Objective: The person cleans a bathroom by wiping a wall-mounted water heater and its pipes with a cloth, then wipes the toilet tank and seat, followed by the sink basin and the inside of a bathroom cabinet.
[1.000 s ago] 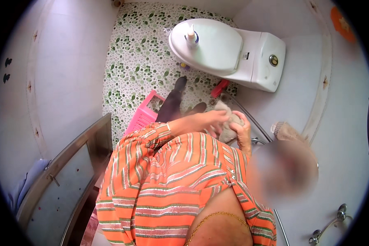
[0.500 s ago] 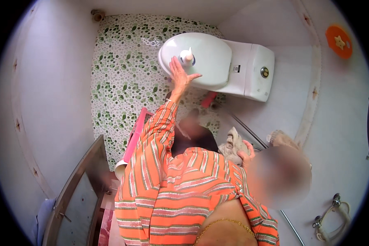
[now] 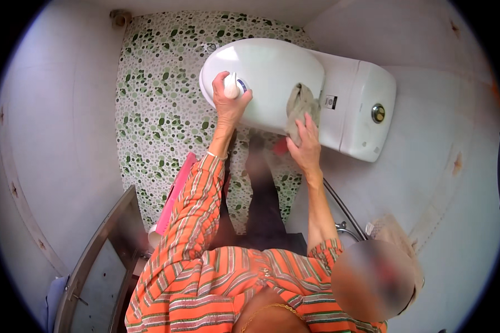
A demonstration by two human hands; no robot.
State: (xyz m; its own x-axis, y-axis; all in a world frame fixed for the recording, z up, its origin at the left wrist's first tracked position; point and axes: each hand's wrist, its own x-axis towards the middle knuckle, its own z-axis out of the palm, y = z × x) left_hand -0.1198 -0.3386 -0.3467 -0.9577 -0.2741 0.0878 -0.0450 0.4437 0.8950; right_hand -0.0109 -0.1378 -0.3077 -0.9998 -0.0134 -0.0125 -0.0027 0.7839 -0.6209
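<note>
A white toilet with its lid point(image 3: 272, 64) down lies across the upper middle of the view. Over the near left part of the lid, my left hand point(image 3: 228, 105) is closed around a white nozzle-topped bottle point(image 3: 231, 86) with a blue mark on its side. The bottle's base is hidden, so whether it rests on the lid cannot be told. My right hand point(image 3: 306, 141) holds a crumpled greyish-beige cloth point(image 3: 301, 100) against the lid's near right edge, close to the hinge. Its fingers lie over the cloth.
To the right of the lid is the tank point(image 3: 366, 111) with a round flush button point(image 3: 378, 113). Green-and-white pebble-patterned flooring point(image 3: 161, 100) spreads leftward. A pink-edged object point(image 3: 175, 194) stands beside my left arm, near a framed cabinet door point(image 3: 103, 266). A metal pipe point(image 3: 344, 208) runs along the right wall.
My left hand has gone from open beside the bottle to gripping it, and the bottle has shifted left. My right hand has carried the cloth from near my body up to the lid.
</note>
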